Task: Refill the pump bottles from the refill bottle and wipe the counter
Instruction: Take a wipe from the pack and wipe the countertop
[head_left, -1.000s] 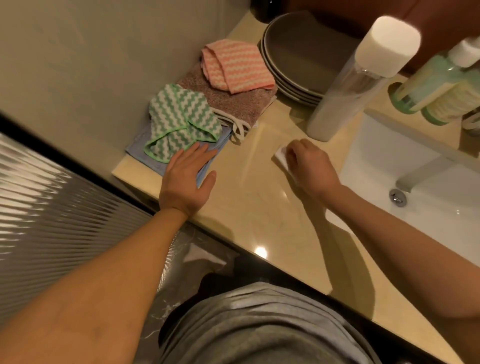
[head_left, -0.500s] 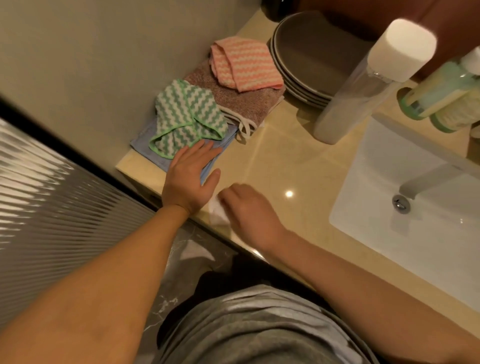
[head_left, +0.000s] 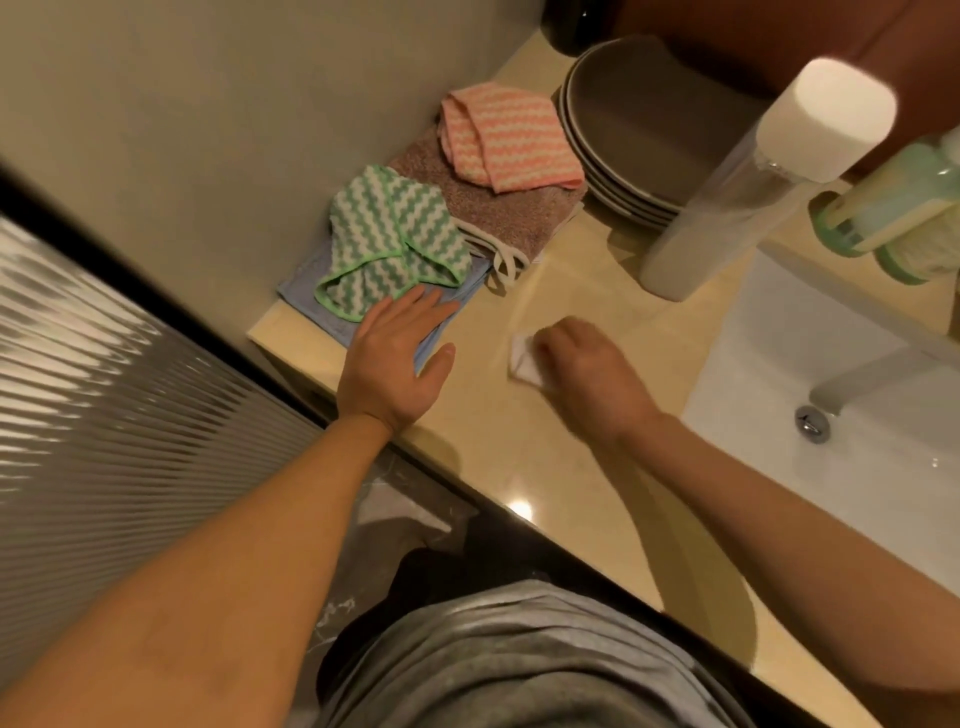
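Hands first: the right hand (head_left: 587, 374) is curled over a small white wipe (head_left: 521, 358), fingers bunched on top and pressing it to the counter (head_left: 597, 467). Only the wipe's left corner shows past the knuckles. The hand is blurred, so I cannot tell how the thumb lies. Hand and wipe sit left of the sink (head_left: 769, 332), near its left rim but apart from it.

The left hand (head_left: 395, 364) lies farther left of the sink, palm down, fingers straight and close together, thumb spread wide. Its fingers rest on a blue cloth (head_left: 306, 296) and its heel is at the counter's front edge; it holds nothing.

Farther still from the sink, a green zigzag cloth (head_left: 389, 234) lies crumpled on the blue one, its hem just beside the left fingertips. Beyond it a brown towel (head_left: 498, 218) lies flat with a pink zigzag cloth (head_left: 509, 140) folded on top.

A stack of grey plates (head_left: 649, 119) stands behind and left of the sink, against the towel's far side. A tall bottle (head_left: 727, 208), clear with a white cap on, stands upright at the sink's back left corner, just in front of the plates. Two green bottles (head_left: 878, 208) stand along the sink's back rim, right of the tall bottle. The frame edge cuts off their tops, so I cannot tell what heads they have.

Inside the sink a faucet (head_left: 857, 382) reaches over the basin, with a metal drain (head_left: 812, 423) just under its tip. In front of the sink a grey shirt (head_left: 519, 649) fills the bottom of the view
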